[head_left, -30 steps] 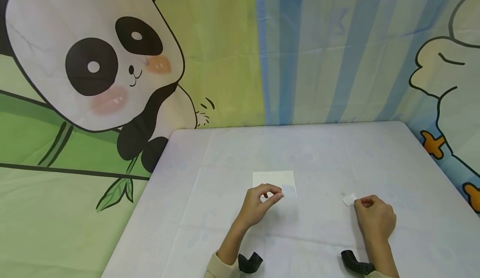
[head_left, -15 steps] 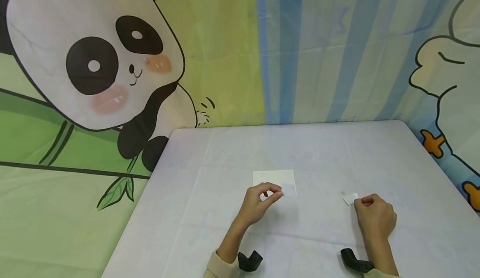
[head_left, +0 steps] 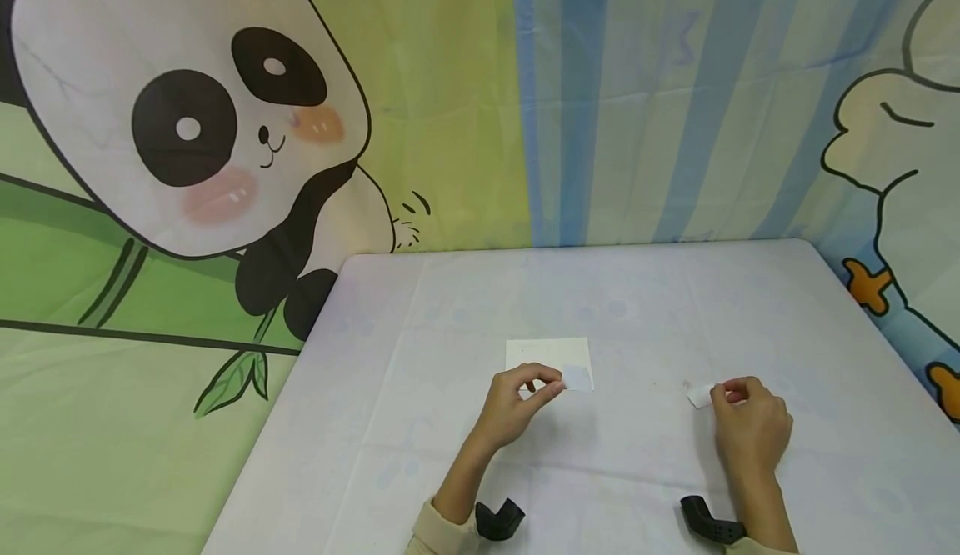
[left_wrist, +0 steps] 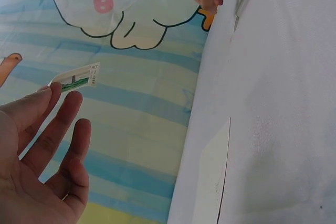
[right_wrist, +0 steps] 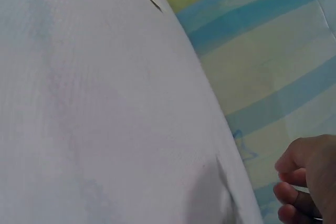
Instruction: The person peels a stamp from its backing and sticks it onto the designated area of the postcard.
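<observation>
My left hand [head_left: 510, 409] pinches a postage stamp [head_left: 576, 378] by one edge between thumb and forefinger. In the left wrist view the stamp [left_wrist: 79, 78] shows a green printed picture and a pale margin with small print. Below it on the table lies a cream-white card [head_left: 517, 355], partly covered by the left hand and stamp. My right hand [head_left: 753, 426] hovers over a small white piece of paper [head_left: 699, 396] on the table. In the right wrist view its loosely curled fingers [right_wrist: 286, 193] stand apart from that paper [right_wrist: 226, 182], with nothing visible between them.
A white cloth covers the table [head_left: 465, 297]. A printed curtain [head_left: 637, 122] with a panda and stripes hangs behind its far edge. Black mounts [head_left: 500, 522] sit at both wrists.
My right fingertips have moved up and slightly right from the small paper's near corner and now overlap more of it in the head view. The left hand and stamp stay put.
</observation>
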Available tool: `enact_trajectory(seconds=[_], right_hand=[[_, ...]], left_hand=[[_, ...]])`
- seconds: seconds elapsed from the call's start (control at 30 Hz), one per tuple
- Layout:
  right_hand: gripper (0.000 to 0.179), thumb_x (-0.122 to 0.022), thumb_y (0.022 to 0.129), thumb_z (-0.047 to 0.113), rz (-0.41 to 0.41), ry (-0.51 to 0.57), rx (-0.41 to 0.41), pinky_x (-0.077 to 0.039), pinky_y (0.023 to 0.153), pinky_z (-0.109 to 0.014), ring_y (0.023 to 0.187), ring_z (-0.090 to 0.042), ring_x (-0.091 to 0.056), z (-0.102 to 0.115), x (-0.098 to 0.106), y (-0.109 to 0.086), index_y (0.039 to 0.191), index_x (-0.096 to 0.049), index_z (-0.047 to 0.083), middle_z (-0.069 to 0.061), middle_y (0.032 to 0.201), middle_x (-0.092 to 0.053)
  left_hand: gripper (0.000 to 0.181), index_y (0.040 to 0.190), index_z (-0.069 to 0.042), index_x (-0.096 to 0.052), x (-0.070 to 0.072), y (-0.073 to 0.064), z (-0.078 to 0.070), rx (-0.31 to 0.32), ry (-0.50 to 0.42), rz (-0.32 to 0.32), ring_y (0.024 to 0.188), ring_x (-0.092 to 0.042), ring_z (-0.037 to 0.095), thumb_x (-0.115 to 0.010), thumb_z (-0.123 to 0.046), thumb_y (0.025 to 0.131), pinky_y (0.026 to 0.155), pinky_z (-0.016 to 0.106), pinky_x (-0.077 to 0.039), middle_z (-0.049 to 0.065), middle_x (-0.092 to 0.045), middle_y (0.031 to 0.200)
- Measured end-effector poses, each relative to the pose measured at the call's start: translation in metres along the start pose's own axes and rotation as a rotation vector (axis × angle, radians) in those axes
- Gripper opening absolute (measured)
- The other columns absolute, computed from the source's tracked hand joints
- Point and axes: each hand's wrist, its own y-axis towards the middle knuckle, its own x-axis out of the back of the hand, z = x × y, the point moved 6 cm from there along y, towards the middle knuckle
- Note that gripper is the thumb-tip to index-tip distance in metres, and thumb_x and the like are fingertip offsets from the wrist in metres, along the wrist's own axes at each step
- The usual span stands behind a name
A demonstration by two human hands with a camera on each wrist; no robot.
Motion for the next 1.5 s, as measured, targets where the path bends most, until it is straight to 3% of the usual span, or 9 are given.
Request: enact_trajectory(seconds=[0.17, 0.27, 0.4, 0.5, 0.67, 0.8, 0.97, 1.13, 1.5], right_hand=[[0.007, -0.065, 0.077, 0.002, 0.028, 0.190, 0.103, -0.031, 0.064, -0.033, 0.069, -0.018, -0.048, 0.033, -0.002, 0.001, 0.084, -0.065, 0.001, -0.011, 0.071, -0.063], [0.013, -0.068, 0.077, 0.002, 0.065, 0.355, 0.230, -0.035, 0.065, -0.026, 0.071, -0.007, -0.053, 0.050, -0.012, -0.001, 0.089, -0.067, 0.007, -0.003, 0.078, -0.066], [0.025, -0.070, 0.079, 0.003, 0.238, 0.518, 0.376, -0.037, 0.071, -0.022, 0.081, -0.003, -0.057, 0.081, -0.026, -0.011, 0.102, -0.065, 0.012, 0.004, 0.092, -0.067], [0.036, -0.070, 0.078, 0.000, 0.380, 0.584, 0.466, -0.038, 0.073, -0.022, 0.089, -0.008, -0.058, 0.108, -0.032, -0.025, 0.112, -0.060, 0.010, 0.001, 0.100, -0.066], [0.049, -0.071, 0.077, -0.004, 0.521, 0.684, 0.515, -0.040, 0.083, -0.022, 0.097, -0.013, -0.060, 0.132, -0.040, -0.043, 0.121, -0.053, 0.008, -0.005, 0.106, -0.066], [0.050, -0.069, 0.075, -0.012, 0.517, 0.763, 0.502, -0.037, 0.091, -0.019, 0.097, -0.013, -0.060, 0.141, -0.038, -0.048, 0.119, -0.053, 0.002, -0.011, 0.102, -0.066], [0.044, -0.066, 0.068, -0.024, 0.472, 0.835, 0.502, -0.040, 0.085, -0.019, 0.095, -0.011, -0.060, 0.155, -0.024, -0.048, 0.108, -0.055, -0.007, -0.018, 0.098, -0.063], [0.035, -0.066, 0.066, -0.025, 0.429, 0.828, 0.527, -0.040, 0.082, -0.019, 0.094, -0.008, -0.057, 0.166, -0.010, -0.048, 0.097, -0.059, -0.009, -0.018, 0.093, -0.063], [0.030, -0.067, 0.067, -0.024, 0.410, 0.823, 0.549, -0.040, 0.086, -0.019, 0.091, -0.016, -0.057, 0.167, -0.007, -0.047, 0.090, -0.065, -0.005, -0.015, 0.088, -0.064]], left_hand=[[0.007, 0.091, -0.011, -0.068, 0.002, 0.001, -0.005, 0.046, -0.039, 0.006, 0.080, -0.059, 0.007, -0.064, -0.014, 0.087, 0.069, 0.026, -0.046, -0.001, -0.068, 0.089], [0.006, 0.091, -0.006, -0.068, 0.004, 0.003, -0.016, 0.068, -0.057, 0.005, 0.080, -0.059, 0.010, -0.064, -0.008, 0.087, 0.069, 0.028, -0.046, 0.004, -0.068, 0.089], [0.007, 0.090, -0.001, -0.067, 0.009, 0.005, -0.032, 0.096, -0.085, 0.012, 0.082, -0.059, 0.012, -0.063, -0.004, 0.086, 0.069, 0.028, -0.046, 0.009, -0.068, 0.090], [0.007, 0.090, 0.000, -0.067, 0.011, 0.006, -0.036, 0.114, -0.105, 0.021, 0.082, -0.059, 0.010, -0.063, -0.004, 0.086, 0.070, 0.028, -0.046, 0.010, -0.068, 0.089], [0.009, 0.092, -0.003, -0.068, 0.005, 0.003, -0.016, 0.131, -0.105, 0.026, 0.080, -0.058, 0.010, -0.063, -0.007, 0.087, 0.070, 0.028, -0.046, 0.007, -0.068, 0.089], [0.009, 0.094, -0.008, -0.069, 0.002, 0.001, -0.002, 0.135, -0.106, 0.031, 0.081, -0.058, 0.009, -0.063, -0.013, 0.088, 0.071, 0.027, -0.045, 0.000, -0.068, 0.090], [0.013, 0.094, -0.011, -0.069, 0.003, 0.000, 0.000, 0.135, -0.126, 0.033, 0.081, -0.058, 0.009, -0.063, -0.021, 0.088, 0.070, 0.026, -0.045, -0.003, -0.068, 0.089], [0.015, 0.094, -0.010, -0.069, 0.003, -0.001, -0.001, 0.126, -0.129, 0.037, 0.080, -0.058, 0.009, -0.062, -0.023, 0.089, 0.070, 0.026, -0.045, -0.002, -0.068, 0.089], [0.008, 0.094, -0.006, -0.066, 0.005, 0.001, -0.008, 0.129, -0.104, 0.009, 0.078, -0.056, 0.010, -0.063, -0.008, 0.088, 0.067, 0.027, -0.045, 0.004, -0.067, 0.086]])
